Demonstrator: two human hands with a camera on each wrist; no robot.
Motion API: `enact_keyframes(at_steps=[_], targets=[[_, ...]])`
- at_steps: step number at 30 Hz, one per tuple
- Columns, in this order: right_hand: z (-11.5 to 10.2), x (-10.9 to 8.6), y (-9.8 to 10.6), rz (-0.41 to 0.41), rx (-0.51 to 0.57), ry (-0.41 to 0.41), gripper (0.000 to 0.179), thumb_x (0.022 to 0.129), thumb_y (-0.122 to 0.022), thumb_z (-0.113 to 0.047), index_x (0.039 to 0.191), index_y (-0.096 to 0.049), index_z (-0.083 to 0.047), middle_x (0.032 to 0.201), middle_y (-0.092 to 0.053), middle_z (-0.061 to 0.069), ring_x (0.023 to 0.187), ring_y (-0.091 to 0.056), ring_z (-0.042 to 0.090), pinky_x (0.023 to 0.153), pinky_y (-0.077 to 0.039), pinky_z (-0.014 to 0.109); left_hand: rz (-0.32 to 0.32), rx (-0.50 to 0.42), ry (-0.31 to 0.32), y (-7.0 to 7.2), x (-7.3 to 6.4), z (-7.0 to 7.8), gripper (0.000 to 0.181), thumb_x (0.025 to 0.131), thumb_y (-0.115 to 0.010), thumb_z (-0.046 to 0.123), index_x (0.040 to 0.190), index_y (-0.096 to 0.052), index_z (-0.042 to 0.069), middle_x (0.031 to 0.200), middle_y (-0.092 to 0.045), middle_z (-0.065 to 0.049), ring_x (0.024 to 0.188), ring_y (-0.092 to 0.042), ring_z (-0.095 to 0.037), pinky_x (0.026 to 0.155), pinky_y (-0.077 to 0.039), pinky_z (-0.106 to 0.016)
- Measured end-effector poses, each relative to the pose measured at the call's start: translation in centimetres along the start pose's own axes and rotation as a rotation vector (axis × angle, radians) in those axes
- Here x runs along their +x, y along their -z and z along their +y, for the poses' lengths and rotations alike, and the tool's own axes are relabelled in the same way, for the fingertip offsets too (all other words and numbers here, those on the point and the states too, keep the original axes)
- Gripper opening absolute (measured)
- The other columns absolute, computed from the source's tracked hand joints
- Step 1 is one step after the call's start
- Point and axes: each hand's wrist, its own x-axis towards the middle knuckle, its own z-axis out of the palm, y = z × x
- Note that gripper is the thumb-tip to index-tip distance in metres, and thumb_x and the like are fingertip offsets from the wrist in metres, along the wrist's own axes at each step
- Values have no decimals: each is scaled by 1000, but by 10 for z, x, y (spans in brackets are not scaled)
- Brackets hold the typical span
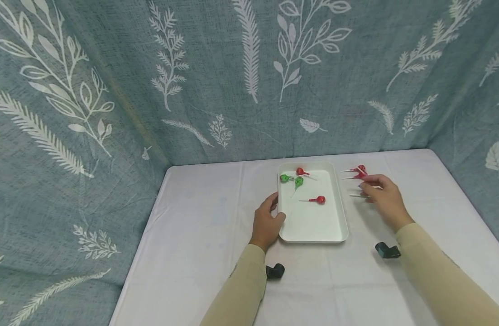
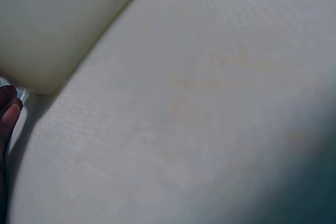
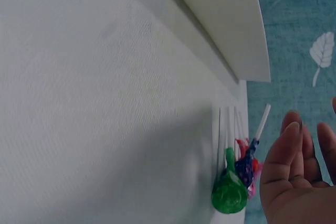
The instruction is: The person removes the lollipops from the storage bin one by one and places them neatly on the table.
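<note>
A white tray [image 1: 312, 231] lies on the table with two red lollipops [image 1: 320, 199] and two green lollipops [image 1: 299, 181] in it. My left hand [image 1: 269, 225] grips its left side, thumb over the rim; the left wrist view shows fingertips [image 2: 11, 111] by the tray's wall [image 2: 58, 19]. My right hand [image 1: 381, 199] hovers over a row of lollipops right of the tray, thumb and fingers bent. In the right wrist view, a dark blue lollipop [image 3: 245, 169] with a tilted stick is just beside the fingers, near a green lollipop [image 3: 229, 195] and red ones.
A white cloth covers the table [image 1: 200, 235]. Behind and at both sides hangs a blue-green curtain [image 1: 217, 81] with white leaf prints. Black devices [image 1: 387, 250] sit at both wrists. The tray's wall [image 3: 226, 19] rises near the right hand.
</note>
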Motion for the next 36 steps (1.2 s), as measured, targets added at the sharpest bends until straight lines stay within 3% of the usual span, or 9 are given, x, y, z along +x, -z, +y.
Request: enact_keyframes(at_steps=[6,14,23,31,36], targets=[[-2,-1,-11,2,14,42,46,112,-60,-25,146,-54,7,133,-59,21,100,-65,8,79,-58,17,0,-7,-12,0,1,-3,64,89,-64,-1,152,-59,2,146,-67,-11,140,-59,-23,116,-49,-34],[-4,-1,-21,-32,50,75,46,112,-61,-23,145,-54,8,131,-62,22,99,-67,8,81,-59,21,-1,-8,-8,0,1,-4,64,89,-63,-1,153,-59,2,146,-67,-10,140,-59,-21,115,-49,-33],[-10,-2,-33,-60,12,72,45,112,-60,-24,144,-56,6,136,-57,23,109,-67,23,82,-59,20,-7,-5,-12,1,-1,-4,64,89,-63,-1,153,-59,2,146,-67,-10,140,-58,-21,116,-48,-34],[-14,-8,-50,-65,47,69,43,111,-63,-23,143,-58,5,133,-62,22,105,-68,20,83,-60,22,-21,3,-16,5,-4,-5,65,89,-63,-1,153,-59,2,147,-67,-10,141,-58,-22,116,-48,-34],[-14,-11,-59,-87,57,46,43,111,-62,-22,144,-57,6,135,-61,21,112,-67,27,85,-60,22,-27,1,-13,8,-6,-6,65,88,-64,-1,153,-59,2,147,-66,-11,141,-58,-22,116,-48,-33]])
